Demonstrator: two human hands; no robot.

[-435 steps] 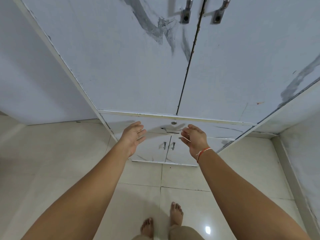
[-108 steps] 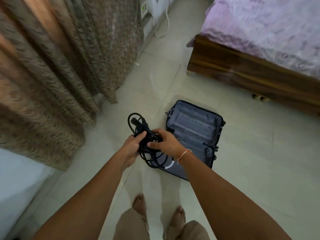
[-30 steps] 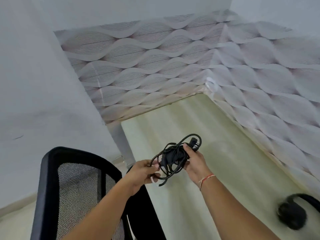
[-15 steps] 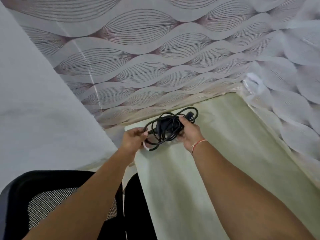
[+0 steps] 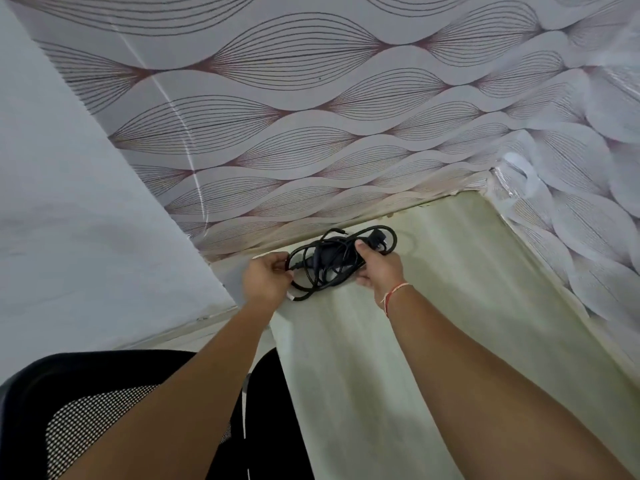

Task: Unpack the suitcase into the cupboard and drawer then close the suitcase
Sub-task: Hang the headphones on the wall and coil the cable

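A black charger with its coiled cable point(image 5: 332, 259) is held between both hands at the far left corner of a pale green table top point(image 5: 433, 341), close to the patterned wall. My left hand point(image 5: 266, 278) pinches the cable loops on the left side. My right hand point(image 5: 379, 268), with a red thread at the wrist, grips the adapter block and plug end on the right. The bundle is at or just above the table surface; I cannot tell whether it touches. The suitcase, cupboard and drawer are out of view.
A black mesh-backed chair point(image 5: 104, 410) stands at the lower left, against the table's left edge. Wavy-patterned wallpaper point(image 5: 311, 116) covers the back and right walls. A plain white panel point(image 5: 69, 220) rises on the left.
Both hands have carried the cable bundle forward toward the back corner of the table and lowered it. The view has closed in on the wall.
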